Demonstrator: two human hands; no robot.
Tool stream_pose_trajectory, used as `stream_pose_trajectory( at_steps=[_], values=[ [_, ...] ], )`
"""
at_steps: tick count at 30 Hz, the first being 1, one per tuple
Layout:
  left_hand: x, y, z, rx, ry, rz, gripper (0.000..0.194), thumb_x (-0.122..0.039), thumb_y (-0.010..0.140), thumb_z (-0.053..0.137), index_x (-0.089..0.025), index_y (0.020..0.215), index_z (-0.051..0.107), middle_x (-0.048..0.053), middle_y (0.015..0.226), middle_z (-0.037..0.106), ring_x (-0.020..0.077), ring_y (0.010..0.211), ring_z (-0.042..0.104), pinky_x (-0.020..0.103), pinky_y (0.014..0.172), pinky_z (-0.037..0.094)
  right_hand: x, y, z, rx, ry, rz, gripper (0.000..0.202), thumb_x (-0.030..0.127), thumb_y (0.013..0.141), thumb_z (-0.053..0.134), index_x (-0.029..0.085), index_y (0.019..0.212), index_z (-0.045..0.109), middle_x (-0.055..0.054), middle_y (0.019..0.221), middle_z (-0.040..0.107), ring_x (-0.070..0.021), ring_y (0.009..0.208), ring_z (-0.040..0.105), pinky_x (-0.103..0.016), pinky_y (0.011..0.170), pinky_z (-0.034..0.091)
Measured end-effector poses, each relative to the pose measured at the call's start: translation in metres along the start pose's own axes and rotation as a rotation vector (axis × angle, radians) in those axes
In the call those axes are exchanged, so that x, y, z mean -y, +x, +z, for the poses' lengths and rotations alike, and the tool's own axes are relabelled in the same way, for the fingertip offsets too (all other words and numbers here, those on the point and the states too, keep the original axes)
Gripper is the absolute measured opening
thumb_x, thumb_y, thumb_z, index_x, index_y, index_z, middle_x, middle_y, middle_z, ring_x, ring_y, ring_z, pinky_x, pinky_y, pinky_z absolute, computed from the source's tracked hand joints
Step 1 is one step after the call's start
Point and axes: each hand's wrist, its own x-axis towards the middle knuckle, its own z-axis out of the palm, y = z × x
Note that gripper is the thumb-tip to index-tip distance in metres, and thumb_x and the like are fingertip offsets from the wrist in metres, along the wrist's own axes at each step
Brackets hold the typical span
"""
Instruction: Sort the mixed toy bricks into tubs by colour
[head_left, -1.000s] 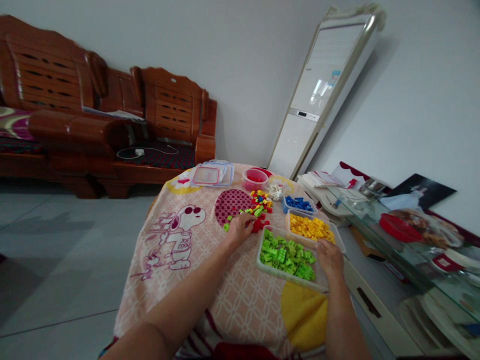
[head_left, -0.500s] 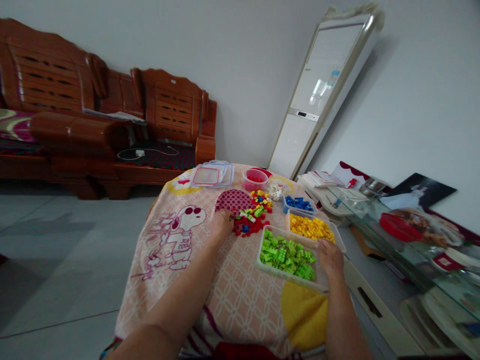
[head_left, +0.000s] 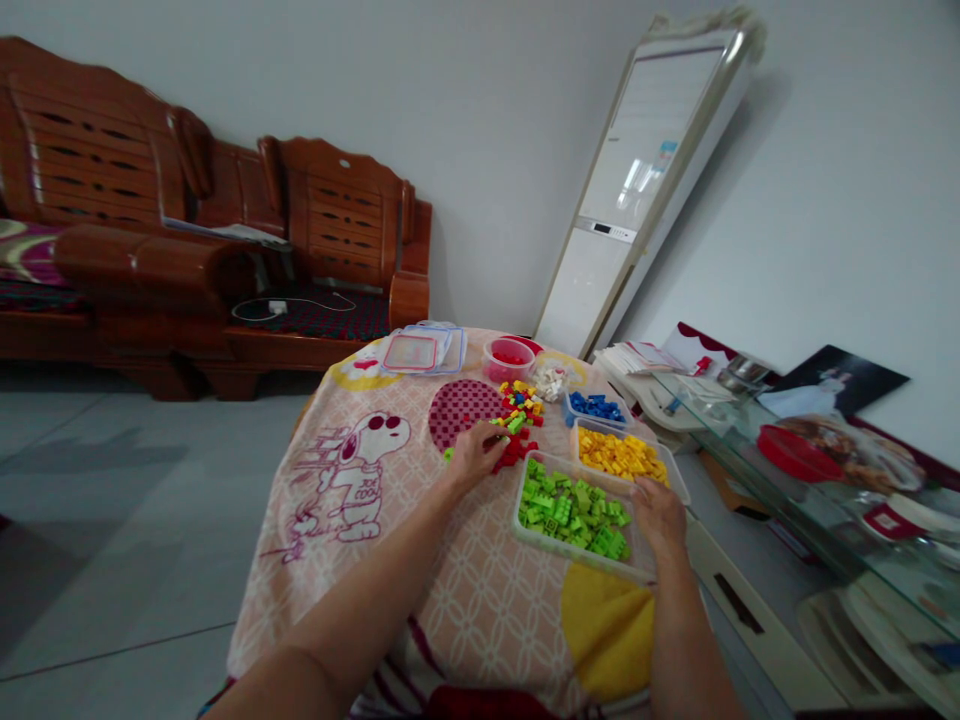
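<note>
My left hand [head_left: 478, 455] is over the near left part of a loose pile of mixed bricks [head_left: 523, 405], its fingers bent among red and green ones; what they hold, if anything, is too small to tell. My right hand [head_left: 658, 507] rests at the right rim of the clear box of green bricks [head_left: 574, 508], its fingers closed near the corner beside the box of yellow bricks [head_left: 622, 456]. Behind that stands a box of blue bricks [head_left: 597, 407]. A round tub with red bricks [head_left: 509, 359] and a bag of white pieces [head_left: 551, 382] lie beyond the pile.
Flat lids [head_left: 425, 350] are stacked at the back left of the cloth-covered table [head_left: 480, 610]. A glass-topped table [head_left: 795, 470] with papers and a red dish [head_left: 799, 453] stands to the right. Wooden seats [head_left: 337, 240] and a tall white cabinet unit [head_left: 611, 230] are behind.
My left hand has moved right, from the left edge of the pile to over its near part. A green brick now shows left of it. My right hand has stayed at the box rim.
</note>
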Motion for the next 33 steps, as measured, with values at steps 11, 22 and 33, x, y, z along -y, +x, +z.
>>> stream_pose_trajectory(
  at_steps=[11, 22, 33],
  values=[
    [-0.019, -0.013, 0.023, 0.256, -0.111, 0.221, 0.027, -0.017, 0.081, 0.061, -0.021, 0.106, 0.072, 0.006, 0.103, 0.073, 0.0188, 0.095, 0.063, 0.032, 0.09, 0.048, -0.001, 0.0, 0.0, 0.018, 0.009, 0.013, 0.039, 0.037, 0.08, 0.043, 0.016, 0.094, 0.073, -0.011, 0.094, 0.073, -0.0234, 0.085, 0.065, -0.034, 0.079, 0.048],
    [-0.02, -0.01, 0.014, 0.172, -0.064, 0.206, 0.032, -0.02, 0.085, 0.054, -0.021, 0.112, 0.07, 0.006, 0.11, 0.072, 0.0189, 0.104, 0.063, 0.033, 0.097, 0.046, -0.003, -0.002, 0.004, -0.005, 0.007, 0.02, 0.04, 0.036, 0.081, 0.042, 0.015, 0.096, 0.073, -0.012, 0.097, 0.073, -0.0231, 0.089, 0.065, -0.034, 0.084, 0.048],
    [0.016, 0.01, -0.044, -0.038, 0.479, -0.319, 0.031, -0.043, 0.081, 0.06, -0.018, 0.094, 0.074, 0.008, 0.095, 0.073, 0.0202, 0.088, 0.065, 0.026, 0.075, 0.046, -0.002, 0.0, 0.001, 0.014, -0.033, 0.007, 0.039, 0.035, 0.081, 0.042, 0.015, 0.096, 0.073, -0.011, 0.096, 0.073, -0.0232, 0.088, 0.065, -0.033, 0.082, 0.047]
  ],
)
